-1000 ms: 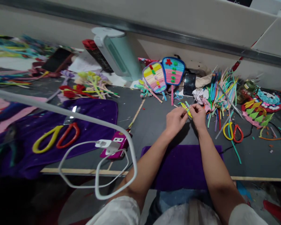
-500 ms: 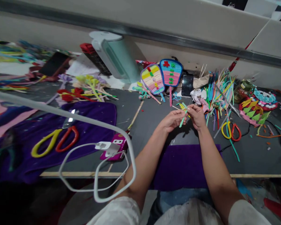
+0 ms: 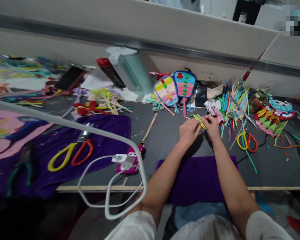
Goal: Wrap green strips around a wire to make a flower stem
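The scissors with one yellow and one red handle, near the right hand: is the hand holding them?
No, the scissors lie on the grey table, apart from the right hand.

Both hands (image 3: 200, 128) together — fingers (image 3: 207, 120) pinched

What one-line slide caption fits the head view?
Left hand and right hand pinch yellow-green pipe cleaners above a grey table, beside scissors.

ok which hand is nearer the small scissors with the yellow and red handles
Right. The right hand is just left of the small scissors with bare table between; the left hand lies farther left, beyond the right hand.
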The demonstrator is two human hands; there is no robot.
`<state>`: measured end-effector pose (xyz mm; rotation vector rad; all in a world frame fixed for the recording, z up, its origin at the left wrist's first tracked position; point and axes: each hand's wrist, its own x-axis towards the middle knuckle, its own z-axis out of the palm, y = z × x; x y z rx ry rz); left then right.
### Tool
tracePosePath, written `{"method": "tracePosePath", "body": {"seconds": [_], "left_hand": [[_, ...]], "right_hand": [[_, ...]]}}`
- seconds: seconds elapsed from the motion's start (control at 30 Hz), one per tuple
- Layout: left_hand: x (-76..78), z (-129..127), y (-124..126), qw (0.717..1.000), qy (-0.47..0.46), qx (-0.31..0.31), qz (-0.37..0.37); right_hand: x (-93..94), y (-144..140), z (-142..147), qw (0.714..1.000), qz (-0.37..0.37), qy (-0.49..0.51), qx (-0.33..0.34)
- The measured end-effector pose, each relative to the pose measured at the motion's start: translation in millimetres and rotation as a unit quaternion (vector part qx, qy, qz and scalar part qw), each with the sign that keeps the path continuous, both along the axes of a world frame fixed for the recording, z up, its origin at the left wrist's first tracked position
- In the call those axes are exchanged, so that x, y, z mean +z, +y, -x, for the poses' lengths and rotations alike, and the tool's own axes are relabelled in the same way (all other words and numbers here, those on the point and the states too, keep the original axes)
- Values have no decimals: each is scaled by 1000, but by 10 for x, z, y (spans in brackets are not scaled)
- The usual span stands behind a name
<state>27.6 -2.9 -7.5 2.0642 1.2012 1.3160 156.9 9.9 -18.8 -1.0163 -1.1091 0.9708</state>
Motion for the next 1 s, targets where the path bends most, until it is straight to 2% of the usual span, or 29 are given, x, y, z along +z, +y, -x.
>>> {"method": "tracePosePath", "body": {"seconds": [0.07,0.1,0.17,0.27,0.37,0.43,0.5,0.57,0.63,0.77,0.83,0.9,0.97,1.0], "left_hand": [[-11,11,28,995,-64,-27,68],[-15,25,47,983,-118,-53,126],[-21,63,84,928,-219,-131,273],[-40,124,114,816,-320,-213,432],[-86,146,119,748,-357,-260,496],[-118,139,119,729,-370,-260,514],[-135,125,119,724,-375,-246,523],[-129,113,119,734,-377,-232,516],[-105,104,113,763,-372,-217,482],[-43,82,72,870,-295,-152,365],[-17,63,30,930,-227,-97,272],[3,42,-19,981,-110,-30,154],[15,31,-56,996,-31,0,88],[18,35,-63,996,-19,7,82]], "right_hand": [[1,-2,-11,1000,3,31,7],[1,-5,-19,999,9,50,19],[-4,-12,-33,994,31,89,58],[-13,-29,-42,984,55,132,109],[-8,-52,-35,976,73,158,131],[4,-66,-28,974,81,160,135],[14,-76,-25,977,79,146,134],[17,-79,-27,981,76,123,127],[14,-78,-34,986,71,100,115],[9,-74,-46,995,50,31,81],[14,-77,-39,998,40,-18,55],[22,-84,-24,997,28,-65,26],[26,-92,-8,995,18,-102,-3],[25,-96,-2,994,15,-111,-13]]}}
